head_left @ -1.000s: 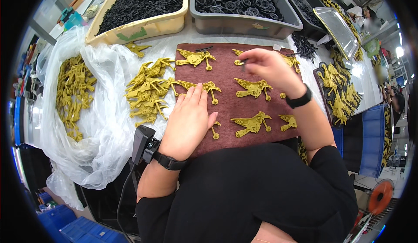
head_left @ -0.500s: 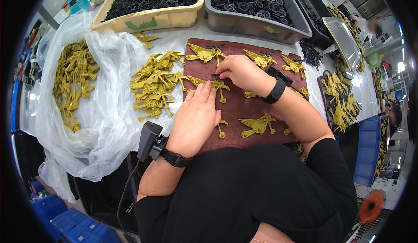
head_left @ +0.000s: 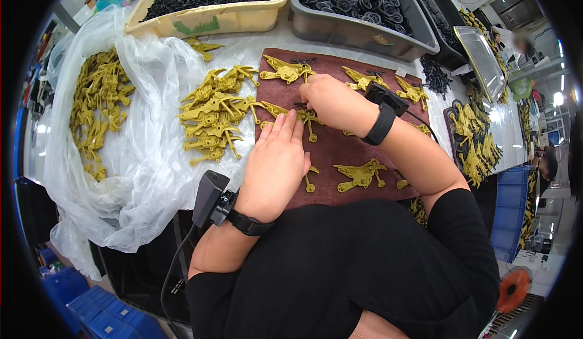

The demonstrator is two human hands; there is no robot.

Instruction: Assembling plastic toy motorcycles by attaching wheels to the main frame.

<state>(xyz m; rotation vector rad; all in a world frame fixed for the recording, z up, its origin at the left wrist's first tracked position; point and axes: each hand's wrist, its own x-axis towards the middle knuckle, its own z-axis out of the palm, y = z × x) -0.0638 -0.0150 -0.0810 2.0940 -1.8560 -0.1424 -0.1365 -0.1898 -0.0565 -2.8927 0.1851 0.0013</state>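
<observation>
A yellow plastic part [head_left: 274,110], shaped like a toy motorbike frame, lies on the brown cloth mat [head_left: 340,147] under both hands. My left hand [head_left: 276,163] is laid flat, its outstretched fingertips resting on the part's near side. At the part's far edge, my right hand [head_left: 337,99] is closed in a pinch on a small black plastic piece [head_left: 299,104]; the fingers partly hide it. Just beyond sits another yellow part [head_left: 285,71] with a black piece at its top. A further yellow part [head_left: 359,175] lies nearer to me.
Left of the mat is a pile of yellow parts [head_left: 215,114], then a clear plastic bag [head_left: 152,157] holding more. Behind stand a cream bin [head_left: 212,24] of small black pieces and a grey bin [head_left: 364,40] of black wheels. Loose black pieces [head_left: 435,75] lie at the right.
My right hand has turned slightly at the wrist, still pinching at the same part. My left hand stays pressed flat there. The whole view has shifted a little.
</observation>
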